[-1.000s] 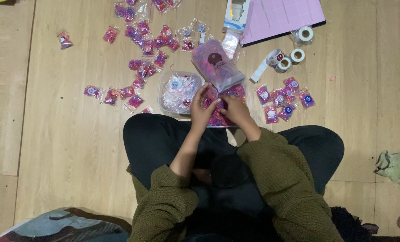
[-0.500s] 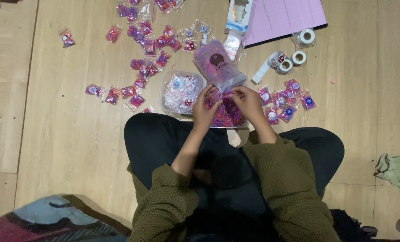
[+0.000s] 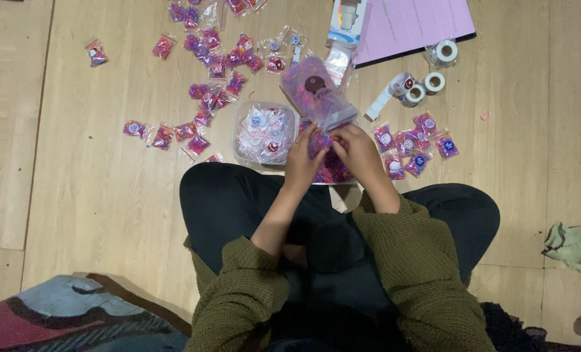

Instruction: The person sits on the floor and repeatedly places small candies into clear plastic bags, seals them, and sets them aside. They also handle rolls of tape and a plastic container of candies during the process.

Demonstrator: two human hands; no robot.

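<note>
A large clear bag [image 3: 316, 91] filled with pink and purple bits is held at its lower end by both hands, just above the lap of a person seated cross-legged on a wooden floor [image 3: 95, 195]. The left hand [image 3: 303, 153] is curled, its fingertips pinched on the bag's lower left edge; the right hand [image 3: 359, 150] is likewise closed, with fingers gripped on the lower right edge. The bag is tilted, its top leaning up and to the left, away from the body. Beneath the hands a tray [image 3: 333, 171] of loose pink and purple pieces is seen, partly hidden by the fingers. Just beside the left hand a clear plastic container [image 3: 264, 133] full of small packets is set on the floor. Many small pink packets [image 3: 206, 98] are scattered over the floor to the left, and a smaller group of packets [image 3: 414, 146] is laid to the right. Farther off, rolls of stickers [image 3: 427, 81] and a pale purple sheet [image 3: 411, 26] are placed near the top edge. A patterned rug [image 3: 62, 316] is seen at the lower left, and a green cloth [image 3: 574, 244] at the right edge.
</note>
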